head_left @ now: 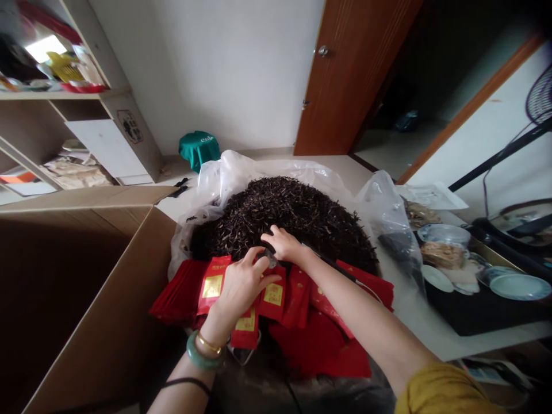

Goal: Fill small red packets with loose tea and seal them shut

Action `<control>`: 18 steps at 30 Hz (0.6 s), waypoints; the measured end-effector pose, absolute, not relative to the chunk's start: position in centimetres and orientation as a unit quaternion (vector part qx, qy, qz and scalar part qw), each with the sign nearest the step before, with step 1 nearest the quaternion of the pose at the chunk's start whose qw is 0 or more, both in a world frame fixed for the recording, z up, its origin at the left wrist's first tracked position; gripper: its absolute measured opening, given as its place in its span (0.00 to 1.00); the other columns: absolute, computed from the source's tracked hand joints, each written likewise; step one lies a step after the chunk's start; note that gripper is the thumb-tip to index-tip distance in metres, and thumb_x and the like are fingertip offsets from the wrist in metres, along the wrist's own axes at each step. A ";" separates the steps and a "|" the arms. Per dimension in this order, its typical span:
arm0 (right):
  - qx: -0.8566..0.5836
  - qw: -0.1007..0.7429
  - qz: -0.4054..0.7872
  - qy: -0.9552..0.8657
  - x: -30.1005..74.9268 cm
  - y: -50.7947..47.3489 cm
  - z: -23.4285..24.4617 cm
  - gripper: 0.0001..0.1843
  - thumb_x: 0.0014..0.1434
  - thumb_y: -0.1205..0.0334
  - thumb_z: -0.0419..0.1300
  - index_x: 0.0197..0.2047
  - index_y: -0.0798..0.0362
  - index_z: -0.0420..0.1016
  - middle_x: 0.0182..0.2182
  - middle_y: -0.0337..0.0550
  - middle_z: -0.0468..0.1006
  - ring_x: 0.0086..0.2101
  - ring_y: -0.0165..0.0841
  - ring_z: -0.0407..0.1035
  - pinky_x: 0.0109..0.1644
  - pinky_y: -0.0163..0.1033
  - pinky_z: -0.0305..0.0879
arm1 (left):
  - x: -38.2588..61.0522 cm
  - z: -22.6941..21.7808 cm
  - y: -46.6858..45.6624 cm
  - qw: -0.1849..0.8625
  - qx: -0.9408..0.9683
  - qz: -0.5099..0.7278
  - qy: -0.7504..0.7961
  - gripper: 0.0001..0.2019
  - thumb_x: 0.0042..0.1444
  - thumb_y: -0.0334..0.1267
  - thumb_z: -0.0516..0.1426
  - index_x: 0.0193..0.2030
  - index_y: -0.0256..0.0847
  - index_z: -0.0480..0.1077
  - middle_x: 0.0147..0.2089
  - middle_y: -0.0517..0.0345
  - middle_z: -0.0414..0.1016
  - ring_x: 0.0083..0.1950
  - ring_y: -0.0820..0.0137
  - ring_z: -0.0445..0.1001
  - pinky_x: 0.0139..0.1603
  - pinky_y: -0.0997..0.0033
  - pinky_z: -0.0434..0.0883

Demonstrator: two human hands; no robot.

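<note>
Dark, dry tea leaves lie heaped in a large clear plastic bag. At the near edge of the heap, my left hand curls its fingers and thumb around the top of a red packet with a gold label. A shiny greyish patch shows between the fingers, seemingly the packet's mouth. My right hand is just above it, over the leaves, fingers bent inward; what they hold is hidden. Another labelled red packet lies left of my left hand, beside a stack of red packets.
An open cardboard box stands at the left. More red packets lie in front of me. On the right, a black tray carries a clear tub and dishes. A green-covered stool or bin stands by the wall.
</note>
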State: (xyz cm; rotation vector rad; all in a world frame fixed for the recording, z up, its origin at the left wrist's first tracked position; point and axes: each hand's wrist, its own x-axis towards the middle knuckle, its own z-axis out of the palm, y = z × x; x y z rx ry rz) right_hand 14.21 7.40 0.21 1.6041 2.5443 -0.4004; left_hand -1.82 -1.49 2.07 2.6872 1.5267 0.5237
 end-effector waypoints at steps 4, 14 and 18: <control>0.528 0.042 -0.135 0.837 14.2 7.5 0.0 0.25 0.54 0.65 0.63 0.56 0.50 0.67 0.52 0.53 0.62 0.47 0.44 0.65 0.47 0.42 0.63 | -1.8 2.3 -1.5 0.008 0.855 0.164 0.492 0.11 0.55 0.45 0.61 0.40 0.40 0.71 0.54 0.50 0.72 0.37 0.69 0.78 0.27 0.75 0.69; 0.525 -0.087 -0.187 0.826 15.2 8.3 1.3 0.15 0.49 0.71 0.61 0.42 0.53 0.76 0.41 0.46 0.72 0.36 0.35 0.70 0.41 0.36 0.64 | -1.7 2.4 -1.6 0.008 0.847 0.172 0.503 0.12 0.55 0.46 0.61 0.37 0.39 0.70 0.54 0.50 0.73 0.38 0.67 0.79 0.29 0.74 0.70; 0.530 -0.163 -0.240 0.797 16.4 8.5 2.5 0.16 0.48 0.71 0.61 0.42 0.52 0.76 0.31 0.38 0.75 0.33 0.31 0.71 0.40 0.35 0.65 | -1.5 2.0 -1.5 0.012 0.838 0.190 0.511 0.12 0.54 0.46 0.62 0.36 0.39 0.69 0.54 0.51 0.74 0.37 0.67 0.79 0.29 0.73 0.70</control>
